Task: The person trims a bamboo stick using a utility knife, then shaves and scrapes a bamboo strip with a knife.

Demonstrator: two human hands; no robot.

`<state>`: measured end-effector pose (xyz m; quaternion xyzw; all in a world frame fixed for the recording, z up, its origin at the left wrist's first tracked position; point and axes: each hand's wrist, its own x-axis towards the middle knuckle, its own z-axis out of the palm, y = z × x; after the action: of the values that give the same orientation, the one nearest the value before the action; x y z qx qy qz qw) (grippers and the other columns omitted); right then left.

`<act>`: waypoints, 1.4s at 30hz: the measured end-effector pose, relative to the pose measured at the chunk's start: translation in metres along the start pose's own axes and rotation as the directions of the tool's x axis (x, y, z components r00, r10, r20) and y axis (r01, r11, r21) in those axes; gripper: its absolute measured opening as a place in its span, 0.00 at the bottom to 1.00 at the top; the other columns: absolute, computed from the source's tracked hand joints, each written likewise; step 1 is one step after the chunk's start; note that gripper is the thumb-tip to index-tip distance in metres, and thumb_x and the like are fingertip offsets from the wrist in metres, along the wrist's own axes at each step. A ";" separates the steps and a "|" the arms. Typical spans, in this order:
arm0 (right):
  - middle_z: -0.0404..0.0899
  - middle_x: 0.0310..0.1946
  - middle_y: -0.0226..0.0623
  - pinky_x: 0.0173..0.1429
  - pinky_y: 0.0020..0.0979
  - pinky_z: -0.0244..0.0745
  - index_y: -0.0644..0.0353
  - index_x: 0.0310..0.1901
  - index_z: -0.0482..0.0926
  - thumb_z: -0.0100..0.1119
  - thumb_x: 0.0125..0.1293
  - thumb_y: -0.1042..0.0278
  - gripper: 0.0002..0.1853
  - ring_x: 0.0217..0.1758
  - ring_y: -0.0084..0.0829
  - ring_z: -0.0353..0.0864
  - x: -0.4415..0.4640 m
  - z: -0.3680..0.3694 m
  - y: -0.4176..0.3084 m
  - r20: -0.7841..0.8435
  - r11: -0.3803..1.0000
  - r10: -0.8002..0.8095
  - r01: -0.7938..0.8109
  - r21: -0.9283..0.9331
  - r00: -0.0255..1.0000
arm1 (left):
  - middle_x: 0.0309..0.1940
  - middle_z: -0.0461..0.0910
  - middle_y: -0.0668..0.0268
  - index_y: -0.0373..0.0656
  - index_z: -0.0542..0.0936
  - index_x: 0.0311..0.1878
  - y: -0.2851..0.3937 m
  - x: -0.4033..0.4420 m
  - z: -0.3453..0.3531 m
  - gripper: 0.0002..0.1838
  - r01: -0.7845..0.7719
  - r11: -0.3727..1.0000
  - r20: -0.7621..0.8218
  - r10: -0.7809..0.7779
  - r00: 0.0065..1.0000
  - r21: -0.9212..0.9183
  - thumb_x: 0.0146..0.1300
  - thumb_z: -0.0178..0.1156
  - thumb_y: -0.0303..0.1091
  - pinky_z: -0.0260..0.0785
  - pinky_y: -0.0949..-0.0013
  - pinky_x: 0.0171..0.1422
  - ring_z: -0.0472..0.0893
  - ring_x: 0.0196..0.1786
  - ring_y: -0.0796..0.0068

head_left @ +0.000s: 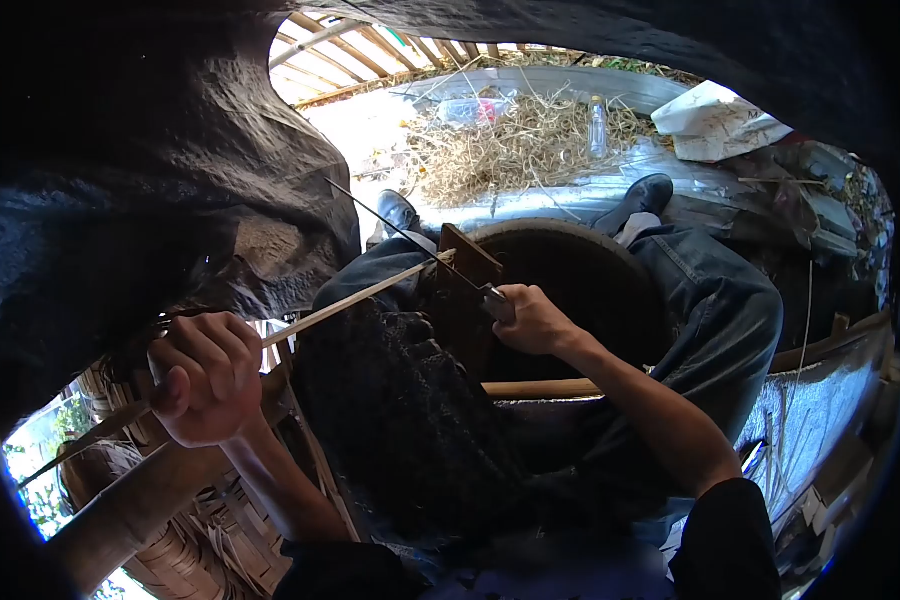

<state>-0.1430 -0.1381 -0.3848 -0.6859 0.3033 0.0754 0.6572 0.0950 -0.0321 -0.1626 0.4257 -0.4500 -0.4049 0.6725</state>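
Note:
My left hand is closed in a fist around a pale bamboo strip, whose tail sticks out behind the fist to the lower left. The strip slants up to the right, and its far end meets the thin dark blade of a knife. Gripped by its handle, the knife is in my right hand, blade pointing to the upper left. Just behind the meeting point stands a brown wooden board, partly over the rim of a round dark tub between my legs. The tub's inside is in deep shadow.
Beyond my shoes lies a heap of bamboo shavings with a clear bottle beside it. Black sheeting hangs at the left. A thick bamboo pole and woven basketwork are at the lower left.

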 end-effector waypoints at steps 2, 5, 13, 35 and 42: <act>0.77 0.23 0.44 0.33 0.35 0.71 0.67 0.33 0.73 0.53 0.50 0.75 0.07 0.26 0.37 0.77 -0.006 -0.003 -0.018 0.006 1.000 -0.025 0.025 -0.012 1.000 | 0.02 0.51 0.76 0.53 0.51 0.05 0.000 0.004 0.006 0.28 0.010 1.000 0.069 -0.012 0.998 0.023 0.61 0.47 0.34 0.42 0.78 0.13 0.49 0.04 0.85; 0.74 0.19 0.42 0.30 0.35 0.69 0.66 0.30 0.72 0.53 0.50 0.78 0.05 0.22 0.32 0.75 -0.015 -0.002 -0.031 -0.017 0.994 -0.112 0.112 -0.008 0.994 | 0.01 0.51 0.76 0.53 0.51 0.05 -0.002 0.011 0.008 0.28 0.016 1.000 0.065 -0.017 0.998 0.014 0.61 0.48 0.34 0.41 0.78 0.12 0.49 0.04 0.86; 0.76 0.23 0.41 0.34 0.36 0.71 0.66 0.32 0.74 0.53 0.50 0.75 0.07 0.27 0.32 0.77 -0.012 -0.010 0.003 -0.043 0.973 0.223 -0.225 -0.053 0.974 | 0.01 0.50 0.76 0.53 0.51 0.05 -0.002 0.009 0.004 0.29 0.018 1.000 0.006 -0.018 1.000 -0.013 0.62 0.49 0.35 0.39 0.79 0.12 0.48 0.04 0.86; 0.72 0.20 0.35 0.33 0.33 0.71 0.66 0.29 0.70 0.58 0.51 0.69 0.09 0.27 0.28 0.74 0.006 -0.019 0.007 -0.084 0.990 0.130 -0.134 -0.040 0.988 | 0.02 0.50 0.75 0.51 0.51 0.05 0.002 -0.006 -0.004 0.29 0.007 1.000 0.050 -0.009 0.999 0.023 0.61 0.48 0.35 0.41 0.77 0.12 0.49 0.05 0.83; 0.71 0.20 0.34 0.33 0.31 0.69 0.64 0.32 0.72 0.57 0.50 0.72 0.08 0.27 0.26 0.72 0.004 -0.002 0.013 0.080 0.992 0.119 -0.115 -0.052 0.990 | 0.02 0.49 0.74 0.51 0.51 0.05 -0.003 0.003 -0.010 0.28 -0.022 1.000 -0.002 0.022 1.000 -0.022 0.60 0.47 0.34 0.37 0.76 0.13 0.46 0.06 0.84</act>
<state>-0.1468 -0.1410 -0.3974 -0.6785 0.3135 0.1493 0.6473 0.1053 -0.0339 -0.1668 0.4138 -0.4496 -0.4019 0.6820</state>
